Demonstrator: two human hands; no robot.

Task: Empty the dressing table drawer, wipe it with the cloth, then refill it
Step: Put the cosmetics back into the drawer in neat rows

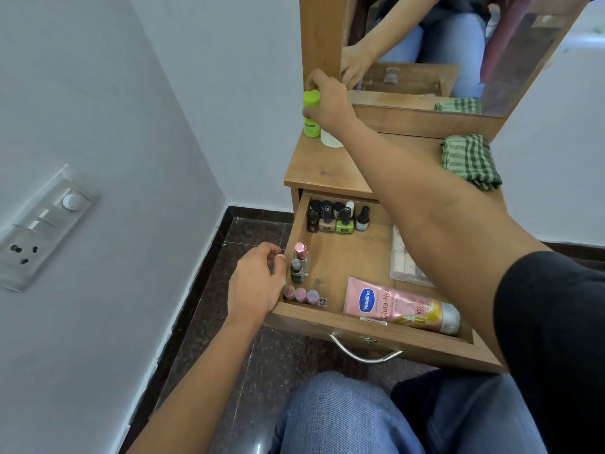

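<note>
1. The right hand (327, 96) reaches to the 10 o'clock corner of the tabletop (327, 173) and grips the cap of a green bottle (311, 117), fingers curled round it; the bottle stands upright, just beside a white container (330, 140)
2. The left hand (258, 280) lies at the 9 o'clock wall of the open drawer (360, 327), fingers curled; I cannot tell whether it pinches anything
3. In the drawer, nail polish bottles (334, 219) stand in a row at 12 o'clock, lipsticks (299, 258) stand upright at 9 o'clock, and small tubes (301, 294) sit at 7 o'clock
4. A pink Vaseline tube (399, 304) lies along the front wall at 5 o'clock, and a clear packet (406, 262) sits at 3 o'clock, partly hidden by the right arm
5. The folded green checked cloth (471, 162) lies on the tabletop at 3 o'clock, well apart from both hands
</note>
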